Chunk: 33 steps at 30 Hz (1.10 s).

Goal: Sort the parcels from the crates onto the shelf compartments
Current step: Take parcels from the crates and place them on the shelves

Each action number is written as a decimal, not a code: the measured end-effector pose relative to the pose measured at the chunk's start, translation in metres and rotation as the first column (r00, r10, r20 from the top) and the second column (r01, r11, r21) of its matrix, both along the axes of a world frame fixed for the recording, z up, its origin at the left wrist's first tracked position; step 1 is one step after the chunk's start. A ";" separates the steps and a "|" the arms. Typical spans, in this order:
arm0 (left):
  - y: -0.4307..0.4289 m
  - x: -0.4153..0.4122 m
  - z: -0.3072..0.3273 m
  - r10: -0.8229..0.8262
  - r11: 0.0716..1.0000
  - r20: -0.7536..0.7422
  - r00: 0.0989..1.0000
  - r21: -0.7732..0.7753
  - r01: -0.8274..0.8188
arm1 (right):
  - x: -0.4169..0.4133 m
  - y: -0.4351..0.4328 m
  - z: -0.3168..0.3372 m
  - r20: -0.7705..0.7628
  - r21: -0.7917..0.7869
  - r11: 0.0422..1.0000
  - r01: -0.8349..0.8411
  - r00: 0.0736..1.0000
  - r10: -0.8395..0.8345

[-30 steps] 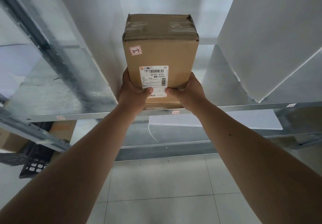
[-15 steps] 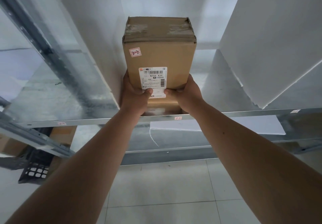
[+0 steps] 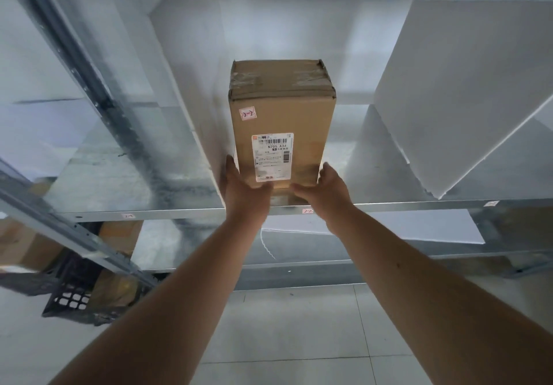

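Grip: left hand [image 3: 245, 196] and right hand [image 3: 326, 193] clasp the lower corners of the cardboard parcel [image 3: 281, 109], thumbs on its front face.
Parcel: upright on the metal shelf [image 3: 179, 213], base just behind the front edge, close beside the white divider [image 3: 191, 115].
Shipping label [image 3: 272, 157]: barcode, "N705 A34"; finer print unreadable.
Pink sticker [image 3: 248, 114]: handwritten, unclear.
Edge sticker [image 3: 307, 211]: on the shelf's front edge, below the parcel.

Galvanised shelf [image 3: 125, 181] is seen across mid-frame. One taped parcel [image 3: 281, 121] is stood upright on it at centre, just right of a white divider [image 3: 191, 109]. Another white panel [image 3: 463, 94] is set at frame right.
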<state>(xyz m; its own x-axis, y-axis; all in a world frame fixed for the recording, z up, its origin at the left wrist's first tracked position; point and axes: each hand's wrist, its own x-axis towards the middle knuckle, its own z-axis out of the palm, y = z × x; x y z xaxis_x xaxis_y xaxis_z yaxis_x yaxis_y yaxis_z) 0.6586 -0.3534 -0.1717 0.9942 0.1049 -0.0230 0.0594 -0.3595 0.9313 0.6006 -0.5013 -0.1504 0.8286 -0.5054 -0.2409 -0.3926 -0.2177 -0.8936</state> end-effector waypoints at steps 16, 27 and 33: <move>0.115 -0.260 0.108 -0.085 0.950 -0.235 0.968 -0.312 0.008 | -0.201 0.123 0.088 0.079 0.470 0.868 -0.163 0.987 0.143; 0.237 -0.313 0.141 0.119 0.860 -0.180 0.976 -0.472 -0.192 | -0.239 0.256 0.112 0.120 0.503 0.775 -0.381 0.919 0.374; 0.333 -0.311 0.146 0.180 0.784 -0.211 0.961 -0.559 -0.270 | -0.231 0.359 0.120 0.138 0.519 0.721 -0.459 0.877 0.459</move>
<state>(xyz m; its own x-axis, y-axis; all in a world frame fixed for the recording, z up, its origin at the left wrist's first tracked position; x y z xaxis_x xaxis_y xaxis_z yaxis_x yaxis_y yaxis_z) 0.3476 -0.0201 -0.0253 0.9253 0.2476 -0.2871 0.2147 0.2820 0.9351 0.3695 -0.1425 -0.0304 0.9256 0.1410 -0.3513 -0.3687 0.1259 -0.9210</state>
